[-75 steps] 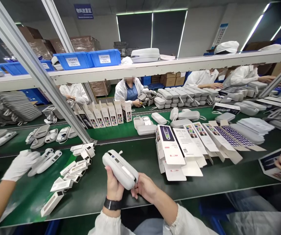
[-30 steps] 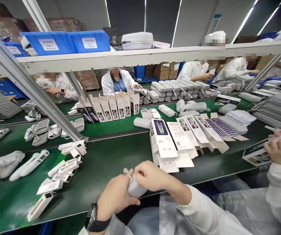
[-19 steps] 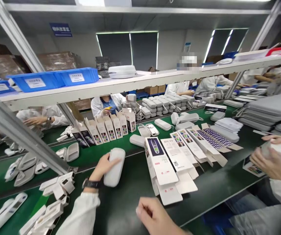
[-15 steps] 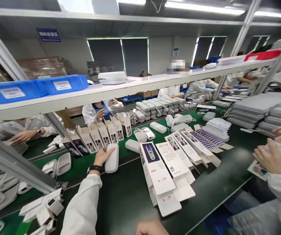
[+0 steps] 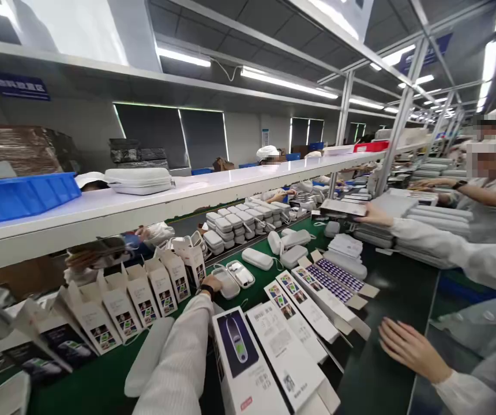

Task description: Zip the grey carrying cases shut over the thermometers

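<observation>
My left hand (image 5: 212,282), with a black band at the wrist, reaches forward to the left edge of an open grey zip case (image 5: 226,282). The fingers look closed on its rim, though they are small and partly hidden. White pieces lie in the case's other half (image 5: 241,273). Beside my left forearm rests a closed grey case (image 5: 149,357). Printed white cartons (image 5: 239,351) lie flat to the right of that forearm. A row of upright cartons with raised flaps (image 5: 124,302) stands to its left. My right hand is out of view.
At the right, a co-worker's hand (image 5: 416,349) hovers over the green bench, and their other hand (image 5: 375,214) holds a flat box (image 5: 343,207). Closed cases (image 5: 239,222) are stacked behind. A white shelf (image 5: 213,193) crosses above, bearing a blue bin (image 5: 23,196).
My view has swung right and come closer. My left hand has let go of the closed grey case and reached to the open one. My right hand has left the view.
</observation>
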A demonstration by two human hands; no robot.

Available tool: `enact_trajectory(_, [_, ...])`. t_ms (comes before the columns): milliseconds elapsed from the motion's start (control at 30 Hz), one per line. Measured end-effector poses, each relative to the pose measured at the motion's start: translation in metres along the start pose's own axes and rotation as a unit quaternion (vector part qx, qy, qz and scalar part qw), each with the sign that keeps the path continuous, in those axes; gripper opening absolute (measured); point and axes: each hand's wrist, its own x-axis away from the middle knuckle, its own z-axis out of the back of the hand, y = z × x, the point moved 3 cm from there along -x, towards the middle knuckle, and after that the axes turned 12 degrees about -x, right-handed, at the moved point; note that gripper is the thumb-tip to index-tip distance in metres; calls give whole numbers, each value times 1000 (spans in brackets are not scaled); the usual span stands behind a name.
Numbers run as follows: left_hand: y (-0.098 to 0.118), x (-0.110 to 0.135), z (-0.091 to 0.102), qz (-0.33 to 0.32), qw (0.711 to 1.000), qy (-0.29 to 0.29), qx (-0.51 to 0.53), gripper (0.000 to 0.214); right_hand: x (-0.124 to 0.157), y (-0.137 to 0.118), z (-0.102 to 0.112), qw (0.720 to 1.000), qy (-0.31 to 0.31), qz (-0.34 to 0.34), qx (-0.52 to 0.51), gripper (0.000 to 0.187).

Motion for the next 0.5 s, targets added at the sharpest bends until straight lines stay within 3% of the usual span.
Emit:
enact_trajectory(133, [18,-2,0,51,998,18,23,37,1,0,47,997,64,-37,-4,15])
enact_trajectory(200, [30,6,13,44,996,44,58,35,3,-4,52,995,89,-50,-15,17])
enact_trajectory(267, [40,23,38,27,991,74,112,35,6,-7,39,992,113,-56,-21,17])
enact_trajectory(300, [43,35,54,17,985,90,144,37,9,-4,23,991,116,-55,-28,15])
enact_trajectory(367, [43,68,94,1,970,124,210,42,17,20,-34,994,83,-56,-52,12])
enact_trajectory(433, [38,113,137,-7,952,151,266,48,33,70,-117,990,-8,-98,-96,24])
enact_trajectory(500, [29,169,176,-1,937,165,308,50,55,132,-207,968,-106,-178,-142,37])
